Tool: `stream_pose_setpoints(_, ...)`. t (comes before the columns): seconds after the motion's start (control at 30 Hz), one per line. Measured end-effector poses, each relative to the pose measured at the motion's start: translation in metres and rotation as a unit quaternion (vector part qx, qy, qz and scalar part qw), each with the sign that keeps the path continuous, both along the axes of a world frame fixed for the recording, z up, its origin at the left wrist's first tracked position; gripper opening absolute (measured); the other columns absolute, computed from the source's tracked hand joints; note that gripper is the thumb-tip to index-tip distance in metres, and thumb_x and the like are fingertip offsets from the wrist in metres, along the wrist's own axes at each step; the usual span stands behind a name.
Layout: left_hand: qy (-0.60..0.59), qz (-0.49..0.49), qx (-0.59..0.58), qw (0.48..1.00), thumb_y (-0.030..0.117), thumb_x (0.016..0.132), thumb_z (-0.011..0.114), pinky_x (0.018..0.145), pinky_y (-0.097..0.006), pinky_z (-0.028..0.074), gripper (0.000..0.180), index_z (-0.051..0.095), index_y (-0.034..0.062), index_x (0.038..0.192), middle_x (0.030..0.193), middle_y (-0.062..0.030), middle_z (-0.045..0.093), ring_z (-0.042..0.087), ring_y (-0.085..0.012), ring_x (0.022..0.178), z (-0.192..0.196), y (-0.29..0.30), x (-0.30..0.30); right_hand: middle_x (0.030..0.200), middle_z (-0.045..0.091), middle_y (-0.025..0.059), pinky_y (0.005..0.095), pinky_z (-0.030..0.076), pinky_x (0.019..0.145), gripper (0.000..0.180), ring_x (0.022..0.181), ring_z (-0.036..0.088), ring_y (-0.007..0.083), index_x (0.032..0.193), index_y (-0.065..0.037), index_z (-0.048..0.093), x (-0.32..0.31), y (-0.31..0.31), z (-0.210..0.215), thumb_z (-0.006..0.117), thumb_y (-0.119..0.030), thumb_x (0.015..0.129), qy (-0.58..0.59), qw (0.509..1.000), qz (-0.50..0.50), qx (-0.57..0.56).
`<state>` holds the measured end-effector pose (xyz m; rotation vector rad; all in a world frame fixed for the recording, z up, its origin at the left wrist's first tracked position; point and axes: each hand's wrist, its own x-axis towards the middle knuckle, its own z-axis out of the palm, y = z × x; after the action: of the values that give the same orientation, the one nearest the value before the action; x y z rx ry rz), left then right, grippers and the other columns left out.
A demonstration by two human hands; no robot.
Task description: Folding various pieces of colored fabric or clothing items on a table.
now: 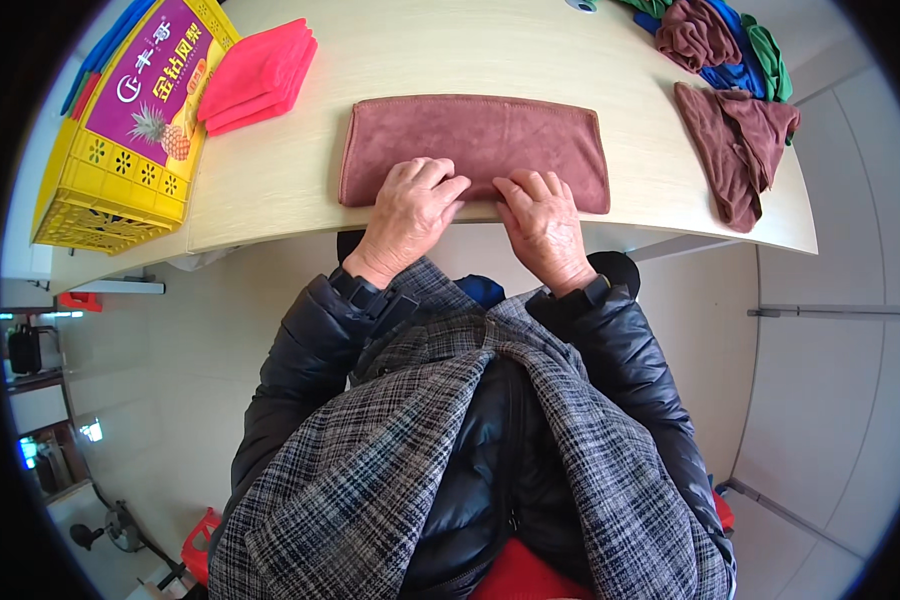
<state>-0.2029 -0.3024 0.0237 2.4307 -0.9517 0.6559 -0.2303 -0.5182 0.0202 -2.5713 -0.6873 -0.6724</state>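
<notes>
A brown towel (480, 140), folded into a wide flat rectangle, lies across the front of the table. At its near edge, left of the middle, my left hand (415, 210) has curled fingers closed on the cloth. My right hand (545, 222) grips the same edge a little to the right, thumb and fingers bent together. A small gap separates the two hands. The fingertips are partly hidden under the knuckles and against the cloth.
A stack of folded red towels (255, 75) sits to the left, beside a yellow plastic crate (120, 195) with a purple pineapple panel. On the right lie a crumpled brown towel (735, 145) and a heap of blue, green and brown cloths (705, 40). The pale table (650, 180) has a curved-looking front edge.
</notes>
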Motion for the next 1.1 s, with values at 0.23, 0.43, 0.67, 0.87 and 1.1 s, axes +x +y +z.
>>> stream_pose_setpoints(0.23,0.01,0.013,-0.047,0.999,0.003,0.072,0.079,0.085,-0.039,0.048,0.03,0.073,0.0089,0.101,0.099,-0.0051,0.063,0.061,-0.0262,0.095,-0.002,0.026,-0.004,0.116,0.063,0.0114,0.0436,0.049,0.093,0.04,0.106,0.059,0.0332,0.122,-0.006,0.066,-0.012,-0.038,-0.008,0.071,-0.004,0.083,-0.01,1.0,-0.001,-0.006)
stream_pose_setpoints(0.43,0.017,0.04,-0.07,0.997,0.002,0.075,0.078,0.084,-0.039,0.048,0.025,0.074,0.0077,0.098,0.097,-0.0057,0.064,0.061,-0.0266,0.093,-0.001,0.053,-0.008,0.124,0.062,0.0126,0.0451,0.049,0.097,0.044,0.112,0.059,0.0338,0.124,-0.006,0.065,-0.021,-0.073,-0.016,0.07,-0.001,0.081,-0.028,0.999,-0.024,-0.005)
stream_pose_setpoints(0.67,-0.003,0.118,-0.069,0.991,0.007,0.08,0.076,0.084,-0.041,0.048,0.013,0.073,0.0067,0.093,0.094,-0.0048,0.064,0.061,-0.0263,0.091,-0.006,0.072,-0.006,0.119,0.065,0.0135,0.0451,0.049,0.095,0.036,0.11,0.06,0.0329,0.12,-0.003,0.066,-0.025,-0.11,-0.013,0.069,-0.003,0.084,-0.032,0.998,-0.059,0.01)
stream_pose_setpoints(0.87,0.001,0.043,-0.051,0.998,0.014,0.091,0.069,0.1,-0.042,0.047,0.021,0.072,0.0024,0.108,0.118,-0.012,0.068,0.062,-0.0299,0.112,0.012,0.013,0.005,0.122,0.065,0.0175,0.0454,0.048,0.099,0.031,0.117,0.058,0.0359,0.121,-0.001,0.066,0.005,-0.055,0.021,0.064,-0.007,0.091,0.031,0.994,-0.071,0.076)
stream_pose_setpoints(1.1,0.107,0.031,0.075,0.991,0.036,0.105,0.046,0.12,-0.046,0.027,0.048,0.053,0.0077,0.143,0.154,-0.0141,0.044,0.038,-0.0305,0.145,-0.013,-0.02,0.023,0.156,0.041,0.0202,0.0486,0.027,0.119,0.06,0.146,0.034,0.0391,0.15,-0.003,0.042,0.057,-0.015,-0.02,0.047,-0.041,0.104,0.119,0.984,-0.13,-0.037)
